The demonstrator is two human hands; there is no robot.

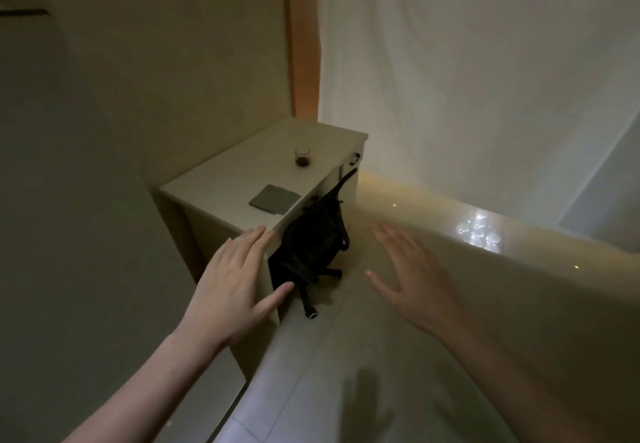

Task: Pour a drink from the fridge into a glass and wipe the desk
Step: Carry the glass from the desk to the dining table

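Note:
A white desk [221, 179] stands against the wall ahead of me. On its far part sits a small clear glass [302, 157] with dark red drink in the bottom. A folded grey cloth [274, 198] lies flat near the desk's front edge. My left hand [232, 283] is stretched forward with fingers spread, in front of the desk's near corner, holding nothing. My right hand [405, 273] is also spread flat over the floor, empty, to the right of the desk.
A black office chair [311, 238] is pushed under the desk, its wheels sticking out onto the pale tiled floor [329, 390]. A white curtain [467, 79] hangs on the right behind the desk. A beige wall [138, 79] runs along the left.

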